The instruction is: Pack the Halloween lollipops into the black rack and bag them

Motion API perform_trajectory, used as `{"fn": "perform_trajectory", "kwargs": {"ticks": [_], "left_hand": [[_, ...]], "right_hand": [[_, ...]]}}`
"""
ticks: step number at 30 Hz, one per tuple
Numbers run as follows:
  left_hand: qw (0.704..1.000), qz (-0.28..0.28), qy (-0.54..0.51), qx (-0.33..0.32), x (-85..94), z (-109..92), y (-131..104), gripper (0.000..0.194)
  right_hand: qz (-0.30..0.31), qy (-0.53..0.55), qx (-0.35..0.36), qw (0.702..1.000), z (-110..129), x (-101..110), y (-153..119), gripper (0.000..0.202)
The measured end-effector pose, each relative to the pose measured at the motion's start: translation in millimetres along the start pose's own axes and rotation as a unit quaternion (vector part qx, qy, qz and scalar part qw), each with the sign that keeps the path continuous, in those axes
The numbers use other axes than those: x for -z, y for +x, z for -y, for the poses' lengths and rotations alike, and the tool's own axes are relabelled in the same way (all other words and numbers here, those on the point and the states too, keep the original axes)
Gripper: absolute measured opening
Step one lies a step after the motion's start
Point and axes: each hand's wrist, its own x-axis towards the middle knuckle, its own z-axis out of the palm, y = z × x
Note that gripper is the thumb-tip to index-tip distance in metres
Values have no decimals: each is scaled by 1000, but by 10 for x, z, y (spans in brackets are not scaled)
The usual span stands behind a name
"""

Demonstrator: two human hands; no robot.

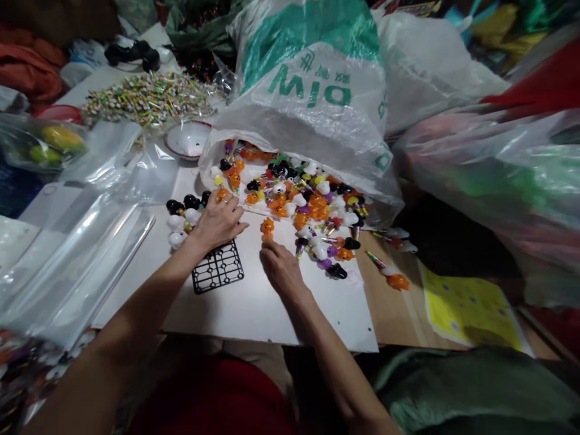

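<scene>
My right hand point(281, 269) is closed on an orange figure point(267, 227), whose head shows beyond the fingertips above the white board point(272, 308). My left hand point(220, 219) reaches to another orange figure point(222, 193) near the bag's mouth; whether its fingers grip it I cannot tell. Under and beside the left wrist lies a black plastic grid point(219, 270). Several black and white figures point(176, 222) stand at the grid's far left edge. Mixed orange, white, black and purple figures point(312, 208) spill from a big plastic bag point(312, 90) onto the board.
Clear plastic sleeves point(77, 260) cover the left side. Behind them are a white bowl point(188, 139) and a heap of small colourful tubes point(145, 99). At right, a loose orange-topped figure point(397, 281) lies near yellow sheets point(471, 308). Large bags point(498, 157) crowd the back right.
</scene>
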Motion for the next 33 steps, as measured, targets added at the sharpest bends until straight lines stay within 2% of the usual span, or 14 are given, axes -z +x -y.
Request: {"fn": "perform_trajectory", "kwargs": {"ticks": [2, 4, 7, 9, 10, 12, 14, 17, 19, 21, 24, 28, 30, 33], "left_hand": [[998, -52, -27, 31, 109, -26, -169, 25], [988, -117, -44, 90, 247, 24, -436, 24], [944, -203, -62, 253, 363, 313, -812, 26], [909, -219, -81, 345, 315, 563, -923, 33], [900, -212, -95, 370, 254, 666, -924, 37], [902, -178, -126, 373, 89, 775, -841, 45], [914, -149, -143, 349, -70, 741, -712, 48], [925, -140, -132, 329, -182, 554, -581, 47], [923, -133, -128, 337, -180, 452, -557, 46], [922, -123, -127, 344, -157, 411, -555, 46], [921, -119, -127, 348, -120, 425, -564, 48], [916, -136, -153, 344, -33, 426, -676, 51], [922, -149, -164, 318, 11, 384, -786, 52], [941, -135, -166, 262, 21, 279, -925, 58]], "right_hand": [[-43, 35, -74, 996, 56, 64, -162, 27], [-60, 54, -184, 980, 120, 108, -152, 30], [-39, 79, -316, 945, 152, 143, 26, 41], [-44, 158, -341, 926, 153, 172, 147, 47], [-58, 222, -334, 914, 171, 188, 190, 51], [-98, 352, -287, 886, 278, 202, 239, 55], [-116, 431, -223, 866, 490, 147, 252, 45], [-49, 474, -156, 865, 881, -95, 282, 28], [-13, 486, -163, 858, 1080, -296, 340, 25], [-14, 486, -165, 858, 1199, -449, 421, 24], [5, 440, -91, 893, 1291, -545, 526, 15], [75, 270, -53, 958, 1428, -534, 564, 16], [90, 207, -47, 973, 1521, -527, 600, 20], [87, 184, -52, 978, 1596, -519, 717, 21]]}}
